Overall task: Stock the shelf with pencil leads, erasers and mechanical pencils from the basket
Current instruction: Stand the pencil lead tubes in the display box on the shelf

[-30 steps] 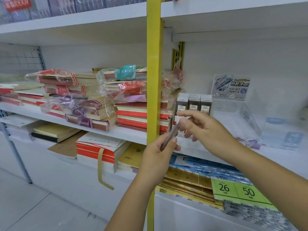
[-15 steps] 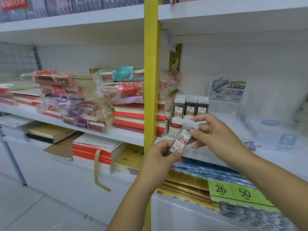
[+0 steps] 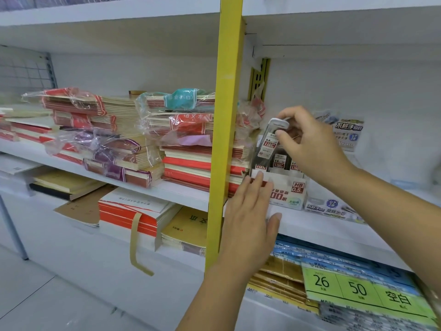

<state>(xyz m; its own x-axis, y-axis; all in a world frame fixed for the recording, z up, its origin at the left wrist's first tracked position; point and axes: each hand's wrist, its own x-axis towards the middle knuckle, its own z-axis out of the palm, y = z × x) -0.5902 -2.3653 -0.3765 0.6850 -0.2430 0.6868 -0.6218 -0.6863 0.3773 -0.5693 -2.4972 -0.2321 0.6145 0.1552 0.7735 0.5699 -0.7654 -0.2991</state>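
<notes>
Raised, right hand (image 3: 310, 144) pinches lead case (image 3: 269, 145) above box (image 3: 286, 195) of perhaps 3 cases (image 3: 279, 162); flat left hand (image 3: 248, 218) touches box.

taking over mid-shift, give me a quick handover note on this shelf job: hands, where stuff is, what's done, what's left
Right hand pinches a pencil lead case by its cap, tilted over the display box.
Left hand open, fingers flat against the box's front.
Done: other lead cases stand in the box on the shelf.
Left: slot this case in; basket, erasers and mechanical pencils are out of view.
</notes>
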